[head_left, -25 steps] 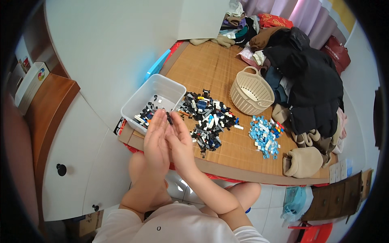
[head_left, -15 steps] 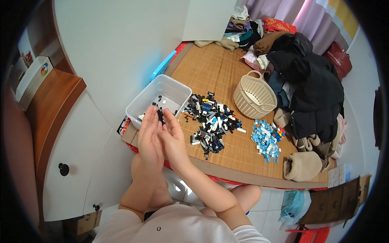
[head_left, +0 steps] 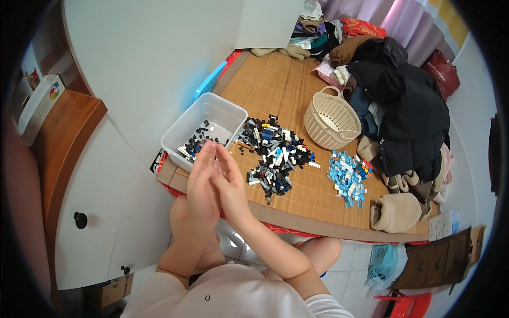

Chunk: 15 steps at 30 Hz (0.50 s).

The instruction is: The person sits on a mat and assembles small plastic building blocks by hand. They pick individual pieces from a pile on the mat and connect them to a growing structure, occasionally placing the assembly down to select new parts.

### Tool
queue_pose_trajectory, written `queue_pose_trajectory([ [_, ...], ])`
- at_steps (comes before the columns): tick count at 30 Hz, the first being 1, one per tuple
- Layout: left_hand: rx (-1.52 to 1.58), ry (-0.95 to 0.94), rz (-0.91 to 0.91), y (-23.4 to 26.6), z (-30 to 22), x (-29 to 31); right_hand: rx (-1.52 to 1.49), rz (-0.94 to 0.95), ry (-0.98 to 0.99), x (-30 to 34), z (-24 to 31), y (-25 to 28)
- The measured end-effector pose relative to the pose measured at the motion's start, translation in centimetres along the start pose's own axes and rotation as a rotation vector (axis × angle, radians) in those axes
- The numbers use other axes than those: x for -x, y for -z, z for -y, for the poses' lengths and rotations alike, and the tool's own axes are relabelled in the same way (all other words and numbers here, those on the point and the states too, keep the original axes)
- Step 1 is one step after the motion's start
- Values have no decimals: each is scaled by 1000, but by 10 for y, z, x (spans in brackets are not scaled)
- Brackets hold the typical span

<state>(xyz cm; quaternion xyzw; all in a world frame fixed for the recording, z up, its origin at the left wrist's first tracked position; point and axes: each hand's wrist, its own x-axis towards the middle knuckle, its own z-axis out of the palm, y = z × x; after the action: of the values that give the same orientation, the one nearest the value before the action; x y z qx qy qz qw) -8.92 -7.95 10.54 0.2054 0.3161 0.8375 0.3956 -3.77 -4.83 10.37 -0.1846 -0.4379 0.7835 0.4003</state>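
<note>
My left hand [head_left: 200, 180] and my right hand [head_left: 231, 185] are together with fingers stretched forward, palms facing each other. They are over the near rim of a clear plastic bin [head_left: 172, 130], tipped toward its inside. No piece shows between them, though the inner palms are partly hidden. Small black, grey and white building bricks [head_left: 186, 150] lie on the bin's floor. To the right of the bin, a large pile of mixed building bricks [head_left: 273, 153], mostly black, grey and white, is spread on the bamboo mat [head_left: 313, 204].
Farther right are a heap of light-blue and white bricks [head_left: 347, 180], a colourful puzzle cube [head_left: 364, 168] and a beige basket [head_left: 333, 119]. Dark clothes [head_left: 411, 116] are piled along the right side. A blue lid [head_left: 209, 80] leans behind the bin, beside a white cabinet [head_left: 148, 58].
Black bricks that showed between my hands have left them, and more bricks lie in the bin. My hands have come closer together, still over the bin's near side.
</note>
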Motion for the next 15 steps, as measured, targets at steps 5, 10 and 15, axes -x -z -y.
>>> queue_pose_trajectory([
  [5,-68,107,48,-14,11,20,34,-69,34,23,6,22],
  [10,-64,396,107,-6,53,43,97,-244,12,58,-5,74],
  [15,-135,550,53,4,86,68,167,-487,-54,98,-14,124],
])
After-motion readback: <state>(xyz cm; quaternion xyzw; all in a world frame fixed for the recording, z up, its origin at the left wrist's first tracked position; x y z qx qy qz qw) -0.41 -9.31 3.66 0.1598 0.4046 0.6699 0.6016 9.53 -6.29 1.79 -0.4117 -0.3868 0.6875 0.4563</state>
